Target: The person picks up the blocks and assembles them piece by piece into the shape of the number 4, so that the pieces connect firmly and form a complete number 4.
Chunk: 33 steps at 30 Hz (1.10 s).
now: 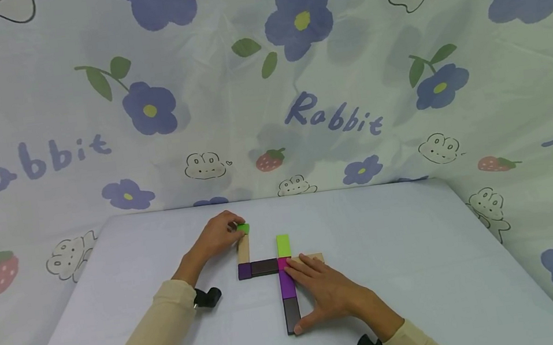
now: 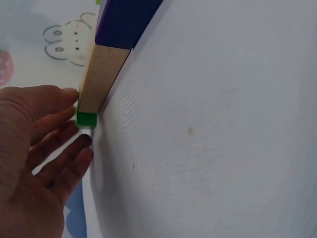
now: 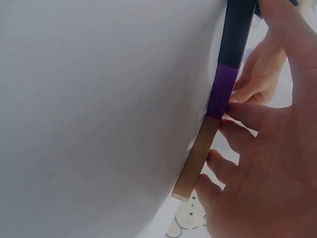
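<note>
In the head view my left hand point(image 1: 219, 235) pinches a small green block point(image 1: 244, 228) between thumb and fingers. The green block sits at the far end of a plain wooden block point(image 1: 243, 250). My right hand point(image 1: 328, 288) lies spread, its thumb touching the near end of a black block point(image 1: 292, 316). Its fingertips rest by a magenta block point(image 1: 282, 263) and on a second wooden block point(image 1: 315, 258), which they partly cover. Between the magenta and black blocks lies a purple block point(image 1: 287, 283). The right wrist view shows the fingers along the wooden block point(image 3: 197, 158).
A dark block point(image 1: 264, 267) links the magenta block to a dark purple block point(image 1: 244, 271) at the left corner. Beyond the magenta piece lies a lime block point(image 1: 283, 245). All lie on a white-covered table point(image 1: 393, 221) before a printed curtain point(image 1: 223, 86).
</note>
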{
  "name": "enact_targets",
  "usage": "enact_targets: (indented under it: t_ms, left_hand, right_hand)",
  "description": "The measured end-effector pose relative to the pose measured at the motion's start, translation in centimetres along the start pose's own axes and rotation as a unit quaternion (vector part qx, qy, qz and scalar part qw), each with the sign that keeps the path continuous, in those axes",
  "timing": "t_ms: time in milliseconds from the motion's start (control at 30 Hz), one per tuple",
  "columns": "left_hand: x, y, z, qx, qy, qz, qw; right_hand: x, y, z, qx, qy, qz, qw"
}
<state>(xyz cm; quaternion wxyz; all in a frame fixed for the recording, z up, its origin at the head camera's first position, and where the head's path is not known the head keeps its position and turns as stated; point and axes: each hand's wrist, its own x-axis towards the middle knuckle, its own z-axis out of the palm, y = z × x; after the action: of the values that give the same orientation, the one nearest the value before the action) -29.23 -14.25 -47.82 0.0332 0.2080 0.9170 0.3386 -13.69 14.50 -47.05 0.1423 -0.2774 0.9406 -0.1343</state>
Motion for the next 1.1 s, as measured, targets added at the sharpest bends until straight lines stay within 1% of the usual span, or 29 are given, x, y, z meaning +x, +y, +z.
enact_targets:
  t_ms: [333,767,1100]
  left_hand:
    - [0.1,-0.01,0.08,0.008,0.003,-0.002,1.0]
    - [-0.17,0.35,-0.11,0.003,-0.002,-0.014,0.9999]
    - [0.0,0.06,0.03,0.002,-0.004,-0.013,0.9999]
  right_hand:
    - [-0.01,0.0,-0.09,0.002,-0.001,0.001,1.0]
    - [0.03,0.02,-0.05,0.005,-0.001,0.001,1.0]
    - [-0.04,0.07,-0.02,0.003,0.002,-0.001,1.0]
